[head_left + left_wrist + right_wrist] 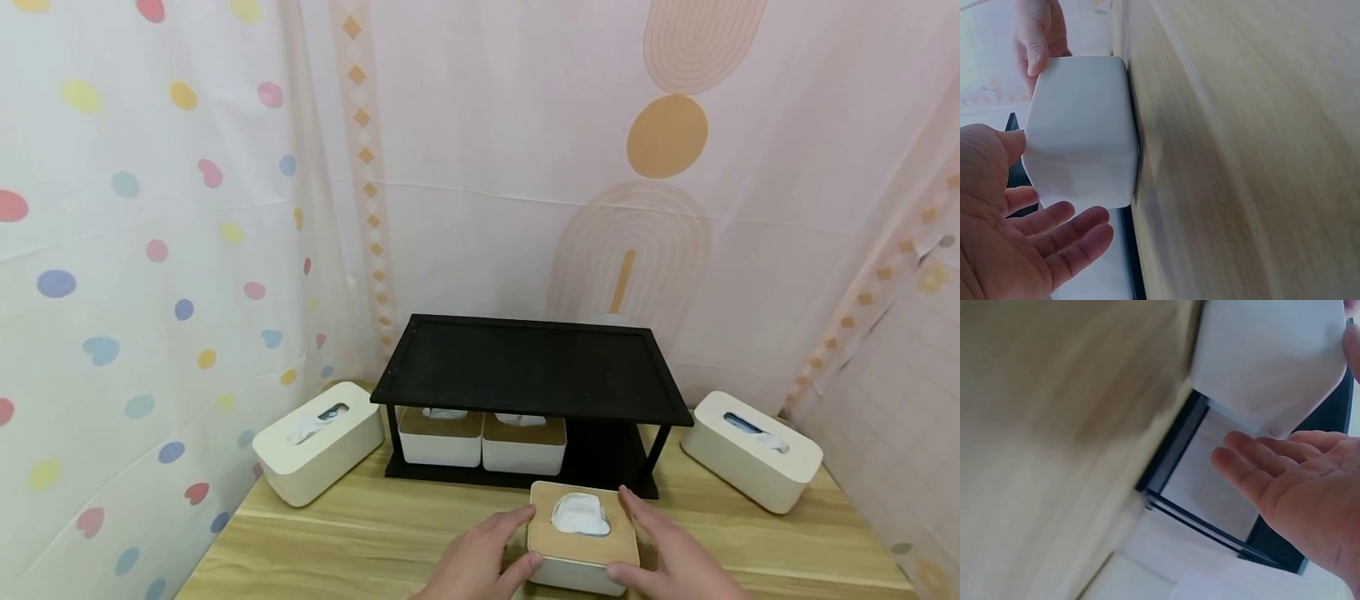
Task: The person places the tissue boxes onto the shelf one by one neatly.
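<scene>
A square white tissue box (585, 573) with a wood-look lid and a white tissue in its opening stands between my two hands at the table's front. My left hand (483, 557) is at its left side, thumb near the front corner and index finger by the lid's edge. On the opposite side, my right hand (671, 554) has its thumb at the front corner and index finger at the back corner. In the left wrist view, the other fingers (1082, 244) spread loosely away from the box. The right hand's fingers (1244, 478) also extend loosely beside it.
Behind the box stands a black two-tier rack (532, 367) with two similar tissue boxes (441, 450) on its lower shelf. A long cream tissue box (322, 446) lies left of the rack, another long tissue box (750, 458) right. Patterned curtains (480, 167) hang around the wooden table (337, 542).
</scene>
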`<state>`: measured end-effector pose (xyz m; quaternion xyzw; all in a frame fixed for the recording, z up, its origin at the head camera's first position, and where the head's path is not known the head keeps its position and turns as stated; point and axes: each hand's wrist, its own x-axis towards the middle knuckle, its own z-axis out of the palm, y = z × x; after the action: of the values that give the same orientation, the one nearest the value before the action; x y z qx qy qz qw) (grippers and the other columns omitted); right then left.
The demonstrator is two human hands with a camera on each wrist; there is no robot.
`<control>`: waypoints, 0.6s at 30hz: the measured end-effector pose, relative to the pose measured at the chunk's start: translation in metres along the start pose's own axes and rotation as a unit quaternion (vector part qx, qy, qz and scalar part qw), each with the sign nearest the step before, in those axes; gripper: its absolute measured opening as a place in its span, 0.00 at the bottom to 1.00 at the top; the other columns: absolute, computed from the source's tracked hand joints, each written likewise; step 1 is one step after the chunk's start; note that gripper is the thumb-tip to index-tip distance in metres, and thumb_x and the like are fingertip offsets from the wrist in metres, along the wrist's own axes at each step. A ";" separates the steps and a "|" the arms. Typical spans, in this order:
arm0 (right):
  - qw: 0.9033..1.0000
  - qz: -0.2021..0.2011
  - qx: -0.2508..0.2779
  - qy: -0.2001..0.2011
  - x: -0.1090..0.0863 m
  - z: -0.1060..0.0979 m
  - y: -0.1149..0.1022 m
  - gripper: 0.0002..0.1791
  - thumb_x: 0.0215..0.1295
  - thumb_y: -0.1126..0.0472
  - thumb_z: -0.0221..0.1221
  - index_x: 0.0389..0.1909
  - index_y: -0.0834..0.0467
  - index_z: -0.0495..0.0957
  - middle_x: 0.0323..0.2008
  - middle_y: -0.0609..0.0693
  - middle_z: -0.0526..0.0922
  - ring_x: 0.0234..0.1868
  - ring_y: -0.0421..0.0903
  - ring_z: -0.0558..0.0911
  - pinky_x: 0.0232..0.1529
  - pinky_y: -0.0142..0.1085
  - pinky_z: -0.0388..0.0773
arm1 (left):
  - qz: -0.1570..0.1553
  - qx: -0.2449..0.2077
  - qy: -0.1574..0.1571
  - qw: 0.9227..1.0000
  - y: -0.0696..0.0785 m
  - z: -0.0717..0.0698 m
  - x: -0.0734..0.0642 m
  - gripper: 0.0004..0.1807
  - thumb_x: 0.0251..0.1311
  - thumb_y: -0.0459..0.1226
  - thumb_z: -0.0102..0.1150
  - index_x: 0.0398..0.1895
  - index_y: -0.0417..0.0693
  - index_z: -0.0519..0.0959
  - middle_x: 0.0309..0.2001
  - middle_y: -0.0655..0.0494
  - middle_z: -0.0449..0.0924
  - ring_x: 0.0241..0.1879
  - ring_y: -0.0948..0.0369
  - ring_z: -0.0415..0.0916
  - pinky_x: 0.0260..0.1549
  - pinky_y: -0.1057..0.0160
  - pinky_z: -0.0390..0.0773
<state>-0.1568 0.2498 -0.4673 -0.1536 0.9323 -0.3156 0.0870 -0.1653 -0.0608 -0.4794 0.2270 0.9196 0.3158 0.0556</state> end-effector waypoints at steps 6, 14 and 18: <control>0.993 0.045 0.102 -0.032 0.000 0.001 0.011 0.54 0.74 0.43 0.66 0.86 0.65 0.48 0.81 0.75 0.57 0.72 0.73 0.74 0.63 0.57 0.82 | -0.011 -0.046 0.001 0.999 -0.001 0.002 -0.001 0.34 0.73 0.59 0.62 0.76 0.56 0.75 0.70 0.51 0.81 0.56 0.58 0.84 0.54 0.49 0.86; 0.979 0.036 0.196 -0.045 -0.006 0.004 0.023 0.50 0.79 0.49 0.62 0.86 0.66 0.45 0.78 0.79 0.60 0.72 0.73 0.75 0.61 0.44 0.85 | -0.038 -0.165 -0.012 0.985 -0.002 0.003 -0.001 0.32 0.74 0.53 0.65 0.76 0.54 0.74 0.66 0.47 0.82 0.34 0.70 0.75 0.33 0.66 0.78; 0.967 0.035 0.243 -0.060 -0.008 0.006 0.026 0.49 0.81 0.49 0.60 0.85 0.68 0.44 0.75 0.80 0.64 0.69 0.69 0.80 0.57 0.35 0.86 | -0.043 -0.213 -0.019 0.976 -0.003 0.005 -0.001 0.32 0.74 0.51 0.65 0.77 0.53 0.73 0.65 0.42 0.82 0.33 0.68 0.77 0.32 0.67 0.79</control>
<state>-0.1540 0.2687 -0.4876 -0.1139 0.8253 -0.5200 0.1884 -0.1643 -0.0613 -0.4852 0.1759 0.8392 0.4970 0.1334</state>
